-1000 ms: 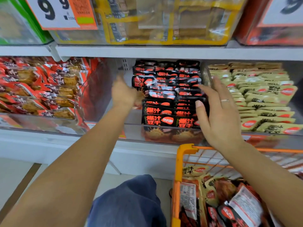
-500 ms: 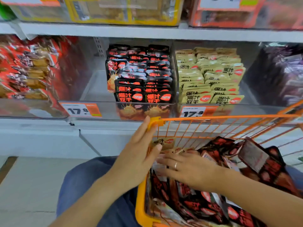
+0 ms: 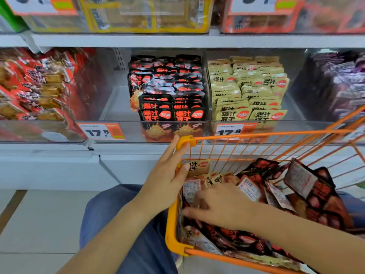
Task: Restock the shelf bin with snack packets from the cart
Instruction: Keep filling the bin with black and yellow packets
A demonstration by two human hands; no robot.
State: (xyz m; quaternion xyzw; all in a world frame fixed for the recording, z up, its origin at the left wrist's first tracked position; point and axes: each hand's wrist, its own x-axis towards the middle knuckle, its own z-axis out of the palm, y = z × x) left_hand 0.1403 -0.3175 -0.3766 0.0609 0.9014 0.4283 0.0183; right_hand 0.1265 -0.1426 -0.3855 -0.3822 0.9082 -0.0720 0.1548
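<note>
The clear shelf bin (image 3: 118, 103) holds rows of black and red snack packets (image 3: 169, 89) in its right half; its left half shows bare floor. Below it stands the orange wire cart (image 3: 256, 133), filled with loose black and red packets (image 3: 262, 171) and some beige ones (image 3: 199, 166). My left hand (image 3: 167, 175) holds the cart's near left corner, fingers outside, thumb inside the rim. My right hand (image 3: 221, 206) is down inside the cart, blurred, its fingers spread over the packets; no packet is plainly gripped.
A bin of beige packets (image 3: 248, 89) adjoins on the right, then purple packets (image 3: 339, 84). Red packets (image 3: 35, 84) fill the left bin. Price tags (image 3: 100, 131) line the shelf front. Boxed goods (image 3: 146, 14) sit on the shelf above. My knee in blue trousers (image 3: 118, 214) is beside the cart.
Both hands came down from the shelf bin to the cart. The left took hold of the cart's corner; the right went in among the packets and has since sunk a little deeper.
</note>
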